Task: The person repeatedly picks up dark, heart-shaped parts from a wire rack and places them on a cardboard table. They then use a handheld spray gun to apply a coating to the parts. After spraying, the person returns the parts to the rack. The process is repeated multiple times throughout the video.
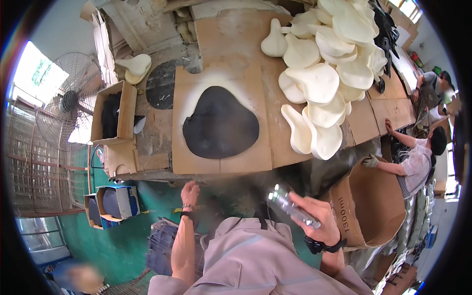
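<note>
Standing fan, cream foam pads, cardboard boxes

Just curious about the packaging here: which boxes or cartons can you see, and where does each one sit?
Open brown carton: left bench end, dark contents.
Large brown carton: right of the right hand, open, printed side.
Blue-and-white boxes: floor, lower left, open.
</note>
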The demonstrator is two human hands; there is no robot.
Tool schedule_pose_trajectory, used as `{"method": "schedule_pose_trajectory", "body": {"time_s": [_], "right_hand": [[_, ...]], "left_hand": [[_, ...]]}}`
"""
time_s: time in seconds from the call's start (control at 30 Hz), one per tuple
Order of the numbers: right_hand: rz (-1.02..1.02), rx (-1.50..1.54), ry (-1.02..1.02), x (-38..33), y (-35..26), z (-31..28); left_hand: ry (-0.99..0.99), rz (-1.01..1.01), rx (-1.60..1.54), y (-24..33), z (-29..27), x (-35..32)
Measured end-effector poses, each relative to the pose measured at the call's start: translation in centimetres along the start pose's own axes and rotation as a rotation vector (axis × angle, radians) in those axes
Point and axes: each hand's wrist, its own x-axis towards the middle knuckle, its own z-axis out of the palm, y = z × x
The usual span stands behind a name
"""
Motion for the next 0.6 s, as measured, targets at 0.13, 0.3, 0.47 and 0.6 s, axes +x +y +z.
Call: {"method": "schedule_pose_trajectory", "body": {"time_s": [0.13,0.3,0.47,0.6], "right_hand": [[-0.037,-0.019,-0.042,0.6,-0.4,-1.1],[0.075,-0.061,0.104,-1.6,-0.4,-2.9],[0.100,-0.125,0.202,-3.9,-0.1,-3.9],[0.100,-0.135,0.256,-4.3,-0.4,-4.2]], "left_hand": [[0.152,0.296,0.418,3.7,2.8,6.5],[0.372,0.268,0.609,8.6,8.4,10.0],[0.487,0.106,0.823,12.4,11.1,7.8],[0.459,0.179,0.872,12.9,10.8,7.9]]}}
